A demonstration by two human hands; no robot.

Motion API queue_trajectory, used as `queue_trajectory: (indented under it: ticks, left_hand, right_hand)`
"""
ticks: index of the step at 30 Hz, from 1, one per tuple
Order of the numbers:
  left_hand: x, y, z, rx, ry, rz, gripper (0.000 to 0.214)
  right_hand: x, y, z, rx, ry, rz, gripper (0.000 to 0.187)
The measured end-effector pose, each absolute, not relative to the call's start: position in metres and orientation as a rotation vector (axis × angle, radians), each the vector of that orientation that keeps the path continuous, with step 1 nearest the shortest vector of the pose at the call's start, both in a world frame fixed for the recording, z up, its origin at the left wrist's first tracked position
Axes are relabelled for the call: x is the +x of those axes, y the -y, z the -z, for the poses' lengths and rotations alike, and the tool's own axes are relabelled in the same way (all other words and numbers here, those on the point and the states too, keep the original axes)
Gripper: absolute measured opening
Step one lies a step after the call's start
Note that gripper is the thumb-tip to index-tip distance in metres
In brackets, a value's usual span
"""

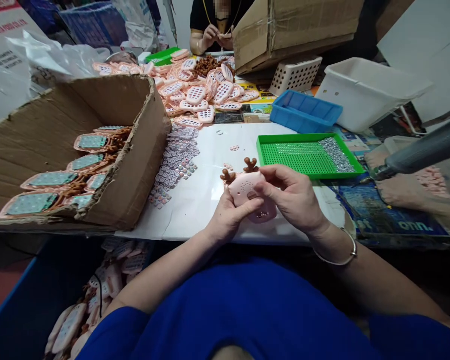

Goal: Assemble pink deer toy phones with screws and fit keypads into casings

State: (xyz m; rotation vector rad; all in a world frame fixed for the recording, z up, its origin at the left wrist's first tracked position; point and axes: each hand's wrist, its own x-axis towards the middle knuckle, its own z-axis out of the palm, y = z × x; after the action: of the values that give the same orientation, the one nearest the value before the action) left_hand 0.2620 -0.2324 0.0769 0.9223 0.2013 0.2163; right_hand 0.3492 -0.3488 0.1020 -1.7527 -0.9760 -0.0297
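A pink toy shell with brown antlers [247,192] is held over the near edge of the white table [209,165], back side up. My left hand [228,215] grips its lower left side with the thumb across the back. My right hand [290,197] holds its right side, fingers curled over the top edge. A green tray [307,155] with small silver parts lies just right of the hands. Loose sheets of small button pads [175,165] lie to the left.
A torn cardboard box [97,150] of finished pink shells sits at left. A pile of pink shells [202,90], a blue bin [303,112] and a white tub [367,90] stand farther back. A hanging power screwdriver [420,152] is at right. Another person works across the table [217,30].
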Motion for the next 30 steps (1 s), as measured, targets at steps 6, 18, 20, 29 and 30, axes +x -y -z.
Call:
queue_trajectory:
  ticks: [6, 18, 20, 29, 30]
  left_hand:
    - [0.267, 0.226, -0.087, 0.758, -0.260, -0.053, 0.053]
    - [0.296, 0.221, -0.104, 0.658, -0.375, -0.090, 0.051]
    - [0.297, 0.226, -0.102, 0.728, -0.340, -0.146, 0.054]
    - [0.302, 0.250, -0.097, 0.892, -0.203, -0.234, 0.054]
    - [0.304, 0.251, -0.098, 0.864, -0.212, -0.208, 0.051]
  right_hand:
    - [0.382, 0.402, -0.121, -1.671, 0.961, 1.239, 0.043]
    - [0.406, 0.416, -0.124, -1.743, 0.908, 0.768, 0.035]
    - [0.386, 0.401, -0.111, -1.864, 0.964, 0.240, 0.036]
    - [0.356, 0.392, -0.083, -1.698, 0.883, -0.222, 0.041]
    - [0.358, 0.398, -0.087, -1.780, 0.948, -0.108, 0.037]
